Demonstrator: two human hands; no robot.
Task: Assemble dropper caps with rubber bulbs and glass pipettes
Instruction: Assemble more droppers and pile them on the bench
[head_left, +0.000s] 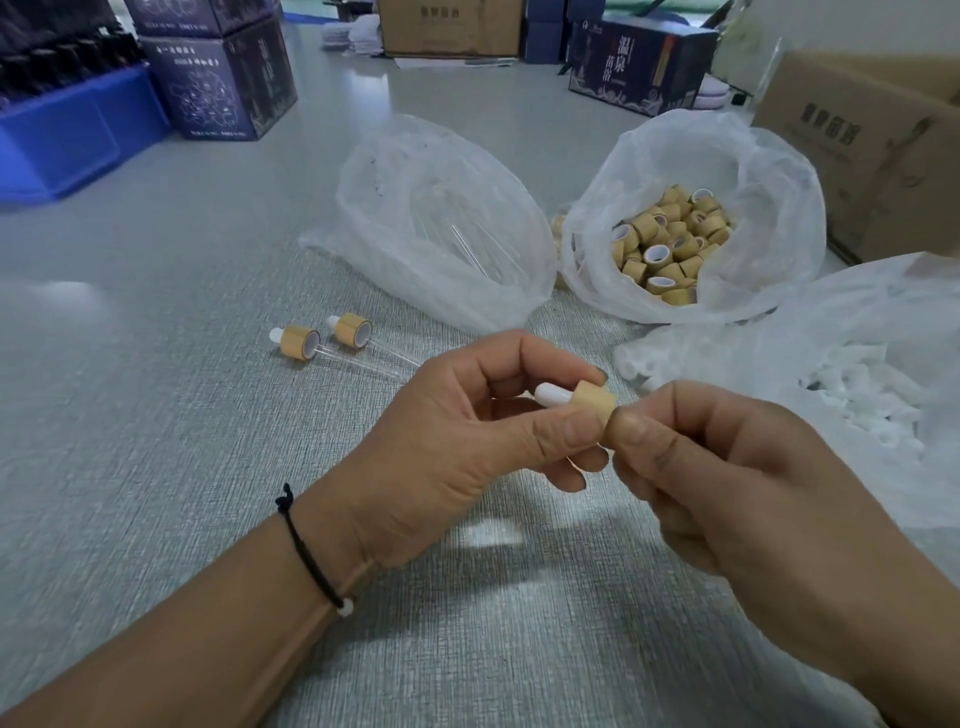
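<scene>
My left hand (457, 441) pinches a bamboo-coloured dropper cap (592, 399) between thumb and forefinger, with a white rubber bulb (553, 394) sticking out of its left side. My right hand (727, 483) has its fingers curled against the cap's right end; what they hold is hidden. Two finished droppers (332, 338) with glass pipettes lie on the grey table (156, 415) behind my left hand. One plastic bag holds several loose caps (670, 244), another holds glass pipettes (467, 249), and a third at the right holds white bulbs (852, 395).
Blue printed boxes (218, 73) and a blue bin (67, 135) stand at the back left. A brown carton (872, 150) sits at the right edge, with more cartons and boxes along the back.
</scene>
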